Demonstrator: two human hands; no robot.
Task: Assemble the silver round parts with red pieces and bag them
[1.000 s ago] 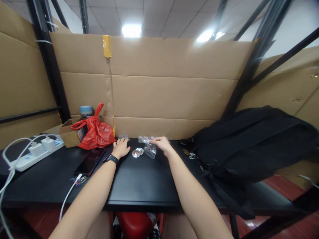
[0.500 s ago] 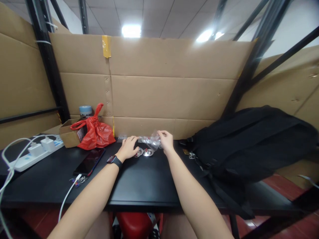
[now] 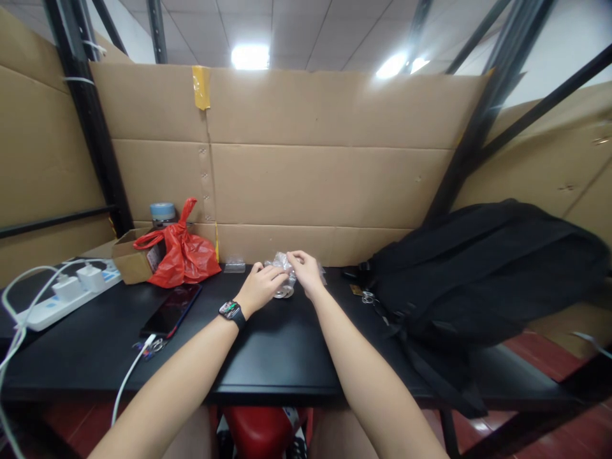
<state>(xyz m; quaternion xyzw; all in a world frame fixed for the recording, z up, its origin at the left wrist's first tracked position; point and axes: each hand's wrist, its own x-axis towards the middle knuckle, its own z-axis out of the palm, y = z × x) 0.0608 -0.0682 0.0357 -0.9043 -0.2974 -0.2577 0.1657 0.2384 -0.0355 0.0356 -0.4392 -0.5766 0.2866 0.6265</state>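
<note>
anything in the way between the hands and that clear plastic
Nothing visible stands in the way: the right hand appears to pinch the clear plastic, and the left hand is right beside it. The red bag sits off to the left, the black backpack to the right.

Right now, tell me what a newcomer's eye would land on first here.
Probably the bright red bag, knotted at the top, at the back left of the black table. Next, the big black backpack slumped across the right side. In the middle, the left hand and right hand are close together at crinkled clear plastic.
</note>
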